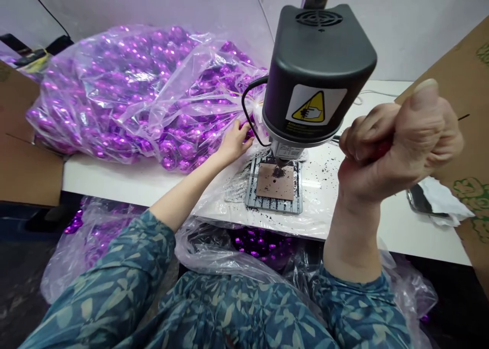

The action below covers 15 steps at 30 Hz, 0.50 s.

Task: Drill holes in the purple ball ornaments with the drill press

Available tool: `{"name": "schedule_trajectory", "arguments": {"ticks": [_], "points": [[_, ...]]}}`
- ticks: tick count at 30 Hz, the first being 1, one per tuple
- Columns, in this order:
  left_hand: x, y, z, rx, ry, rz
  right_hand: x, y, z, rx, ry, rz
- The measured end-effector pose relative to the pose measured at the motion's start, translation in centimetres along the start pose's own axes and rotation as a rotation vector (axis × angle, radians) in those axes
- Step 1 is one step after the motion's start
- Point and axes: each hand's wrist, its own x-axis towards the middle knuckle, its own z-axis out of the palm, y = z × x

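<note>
At the tied-in neck of a clear plastic bag (160, 104) full of shiny purple faceted balls (187, 150), my left hand (235, 142) reaches with its fingers apart. Purple shows just beyond the fingertips; whether they touch a ball I cannot tell. My right hand (401, 135) is raised and closed in a fist round a red handle (383, 148), mostly hidden by the fingers. Between my hands stands a small bench drill press (321, 58) with a dark motor housing. Beneath its chuck (282, 161), a brown board (273, 186) with a small hole lies on a slotted metal base (254, 205).
Dark shavings (280, 171) lie on the board and around the base on the white table (412, 232). A phone (418, 198) partly under white paper lies at right. Cardboard boxes (26, 130) flank both sides. Another plastic bag (225, 262) with purple balls hangs below the table edge.
</note>
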Motion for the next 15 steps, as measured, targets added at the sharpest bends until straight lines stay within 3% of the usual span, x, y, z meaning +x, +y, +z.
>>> {"name": "schedule_trajectory", "arguments": {"ticks": [4, 8, 13, 15], "points": [[-4.7, 3.0, -1.7, -0.311, -0.142, -0.204, 0.0, 0.1, 0.1, 0.035, 0.018, -0.025], [-8.4, 4.9, -1.1, -0.512, -0.207, -0.331, 0.0, 0.4, 0.2, 0.057, 0.037, -0.022], [-9.8, 6.6, -0.2, -0.086, -0.263, -0.148, -0.1, 0.4, 0.1, 0.091, 0.025, -0.023], [-9.7, 7.2, -0.3, 0.042, -0.275, -0.166, -0.1, 0.3, -0.1, 0.092, 0.005, -0.021]]}}
